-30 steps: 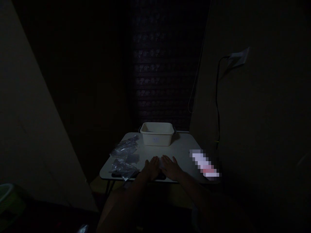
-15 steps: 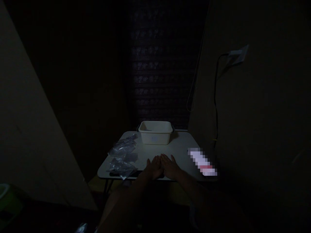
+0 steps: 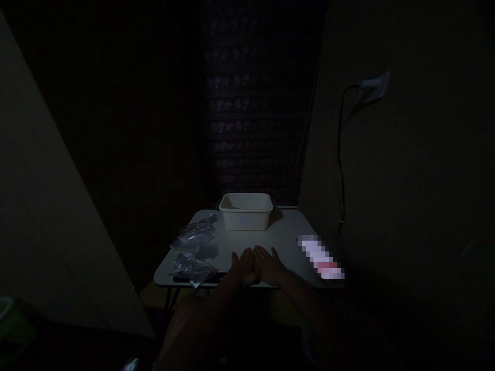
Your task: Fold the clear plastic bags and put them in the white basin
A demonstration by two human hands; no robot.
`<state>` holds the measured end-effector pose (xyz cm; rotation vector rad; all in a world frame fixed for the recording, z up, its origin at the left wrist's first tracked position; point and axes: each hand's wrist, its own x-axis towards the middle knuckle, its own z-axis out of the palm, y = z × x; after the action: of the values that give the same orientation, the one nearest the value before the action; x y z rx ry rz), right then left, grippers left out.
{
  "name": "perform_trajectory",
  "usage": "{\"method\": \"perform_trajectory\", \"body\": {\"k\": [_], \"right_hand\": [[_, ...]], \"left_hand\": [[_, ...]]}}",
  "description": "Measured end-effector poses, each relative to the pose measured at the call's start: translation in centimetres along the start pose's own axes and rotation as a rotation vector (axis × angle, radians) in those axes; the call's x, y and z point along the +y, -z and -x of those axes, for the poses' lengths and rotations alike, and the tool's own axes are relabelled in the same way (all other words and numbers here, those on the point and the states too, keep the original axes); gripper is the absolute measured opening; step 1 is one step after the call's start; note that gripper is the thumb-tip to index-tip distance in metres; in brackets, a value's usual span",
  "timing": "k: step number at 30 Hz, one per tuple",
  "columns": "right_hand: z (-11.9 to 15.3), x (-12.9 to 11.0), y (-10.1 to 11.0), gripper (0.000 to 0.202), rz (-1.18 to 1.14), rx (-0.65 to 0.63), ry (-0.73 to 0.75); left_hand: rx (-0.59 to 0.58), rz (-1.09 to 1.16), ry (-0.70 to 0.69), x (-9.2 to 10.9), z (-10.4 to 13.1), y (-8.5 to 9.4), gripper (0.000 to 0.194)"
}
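In dim light, my left hand [image 3: 243,269] and my right hand [image 3: 269,266] rest side by side at the near edge of a small white table [image 3: 247,242]. Their fingers are stretched forward and the fingertips meet or nearly meet. Both thumbs point up, and nothing shows in either hand. Beyond them a white plastic basin [image 3: 246,220] with dark side handles stands at the table's far edge; little of its inside shows. To the left of my left hand lie several clear plastic bags [image 3: 195,239], crumpled and overlapping.
A bright, pixelated phone-like screen [image 3: 320,256] lies on the table's right side. A black cable [image 3: 340,154] hangs from a wall socket [image 3: 373,88] at right. Dark blinds [image 3: 240,113] cover the back. A green container [image 3: 15,324] stands low at far left.
The view has shifted slightly, so the table and socket sit a little further left. My hands hold almost the same pose, still side by side.
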<state>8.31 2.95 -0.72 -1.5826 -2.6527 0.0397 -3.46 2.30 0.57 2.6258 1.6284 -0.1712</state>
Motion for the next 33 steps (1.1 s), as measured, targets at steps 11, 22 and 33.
{"method": "perform_trajectory", "body": {"k": [11, 22, 33], "right_hand": [[-0.05, 0.09, -0.12, 0.053, 0.021, -0.014, 0.015], [0.04, 0.07, 0.01, 0.053, -0.015, -0.003, 0.007], [-0.12, 0.16, -0.46, 0.053, -0.010, 0.003, -0.002]], "left_hand": [[-0.057, 0.005, 0.015, 0.25, -0.05, 0.51, 0.057], [-0.043, 0.040, 0.012, 0.10, -0.06, 0.36, 0.056], [-0.027, 0.033, 0.011, -0.11, -0.32, -0.19, 0.058]]}}
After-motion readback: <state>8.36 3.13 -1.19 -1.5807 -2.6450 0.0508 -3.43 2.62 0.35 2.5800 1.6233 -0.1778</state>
